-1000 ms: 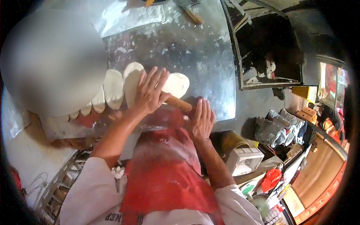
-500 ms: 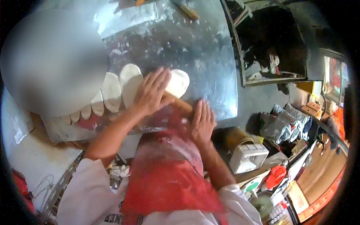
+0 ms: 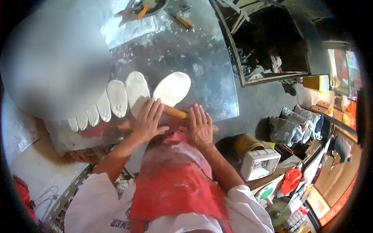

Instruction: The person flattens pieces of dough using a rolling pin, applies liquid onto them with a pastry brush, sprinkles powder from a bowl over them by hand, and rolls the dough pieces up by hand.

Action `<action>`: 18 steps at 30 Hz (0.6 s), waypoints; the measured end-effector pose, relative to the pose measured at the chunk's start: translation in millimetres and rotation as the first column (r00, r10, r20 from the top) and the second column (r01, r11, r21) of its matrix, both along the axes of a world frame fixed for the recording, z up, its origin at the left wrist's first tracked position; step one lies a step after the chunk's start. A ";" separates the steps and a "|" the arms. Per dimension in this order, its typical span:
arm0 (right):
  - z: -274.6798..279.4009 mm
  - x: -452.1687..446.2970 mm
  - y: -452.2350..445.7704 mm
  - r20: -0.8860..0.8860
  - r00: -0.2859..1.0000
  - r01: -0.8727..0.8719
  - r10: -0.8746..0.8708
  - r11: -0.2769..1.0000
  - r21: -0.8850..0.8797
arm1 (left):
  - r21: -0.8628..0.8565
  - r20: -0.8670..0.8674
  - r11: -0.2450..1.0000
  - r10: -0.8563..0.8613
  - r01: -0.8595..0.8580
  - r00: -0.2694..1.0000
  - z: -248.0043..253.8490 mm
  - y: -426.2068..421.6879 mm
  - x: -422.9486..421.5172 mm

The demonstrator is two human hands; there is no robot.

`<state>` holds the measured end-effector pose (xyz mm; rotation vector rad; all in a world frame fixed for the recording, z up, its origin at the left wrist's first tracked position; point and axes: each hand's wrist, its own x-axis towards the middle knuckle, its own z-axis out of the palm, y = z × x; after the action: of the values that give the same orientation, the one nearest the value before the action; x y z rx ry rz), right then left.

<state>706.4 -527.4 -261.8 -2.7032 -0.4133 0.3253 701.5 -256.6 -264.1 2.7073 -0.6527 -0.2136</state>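
A wooden rolling pin (image 3: 175,112) lies across the near edge of the metal table, with both palms on it. My left hand (image 3: 149,119) presses on its left part, fingers stretched out and thumb apart. On the right part rests my right hand (image 3: 201,125), fingers extended; the pin's end shows just beyond it. An oval flat dough piece (image 3: 172,88) lies just past the pin. Left of it is a long dough piece (image 3: 136,91), its lower end near my left hand. Several smaller dough ovals (image 3: 117,98) continue the row leftward.
The metal table (image 3: 194,50) bears a scraper (image 3: 183,21) and a round pan (image 3: 157,7) at the far side. A dark open metal frame (image 3: 268,42) stands right of it. At lower right are a white crate (image 3: 260,164), plastic bags (image 3: 295,126) and a fan (image 3: 278,213).
Both hands and the rolling pin have moved back toward my body, off the rightmost dough piece, which now shows as a full, longer oval. The view has shifted slightly.
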 end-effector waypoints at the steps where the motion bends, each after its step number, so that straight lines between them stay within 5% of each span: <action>1: -1.6 4.6 -0.2 0.053 0.996 -0.065 0.065 0.998 -0.002 | 0.023 -0.031 0.999 0.038 -0.038 0.999 5.1 -2.6 4.9; 4: 0.7 22.3 -12.3 0.092 0.982 -0.167 0.167 0.986 -0.010 | -0.070 -0.082 0.973 0.214 -0.220 0.973 16.2 -29.2 57.1; 6: 11.9 23.8 -32.8 0.028 0.982 -0.188 0.187 0.981 0.055 | -0.299 -0.013 0.909 0.300 -0.290 0.954 0.6 -44.8 111.9; 7: 13.4 16.8 -50.8 0.159 0.964 -0.216 0.213 0.976 0.000 | -0.225 0.043 0.943 0.261 -0.245 0.964 -6.0 -49.6 134.7; 8: 13.6 7.8 -67.3 0.151 0.969 -0.194 0.197 0.980 -0.034 | -0.341 -0.088 0.901 0.253 -0.268 0.963 -19.6 -54.4 148.5; 10: 6.6 -17.2 -94.7 -0.044 0.998 0.040 -0.037 0.996 0.083 | -0.094 -0.235 0.984 0.126 -0.151 0.964 -7.3 -53.0 164.8; 12: 0.9 -41.3 -118.0 -0.007 0.997 0.074 -0.073 0.996 0.055 | -0.102 -0.263 0.986 0.099 -0.130 0.960 8.8 -48.9 174.2; 14: 9.8 -51.6 -120.2 -0.202 0.892 0.416 -0.403 0.909 0.021 | -0.081 -0.296 0.988 0.105 -0.135 0.949 20.6 -40.0 176.1; 16: 6.4 -53.1 -122.0 -0.221 0.833 0.522 -0.507 0.853 0.011 | -0.404 -0.047 0.873 0.279 -0.274 0.959 30.0 -37.3 181.3; 18: -5.0 -54.2 -124.4 -0.132 0.850 0.526 -0.510 0.835 0.161 | -0.466 -0.103 0.811 0.348 -0.354 0.932 65.1 -50.2 192.7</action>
<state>652.2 -651.8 -266.8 -2.4734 0.3080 0.2236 894.2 -306.8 -199.0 2.2803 -0.1518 0.0270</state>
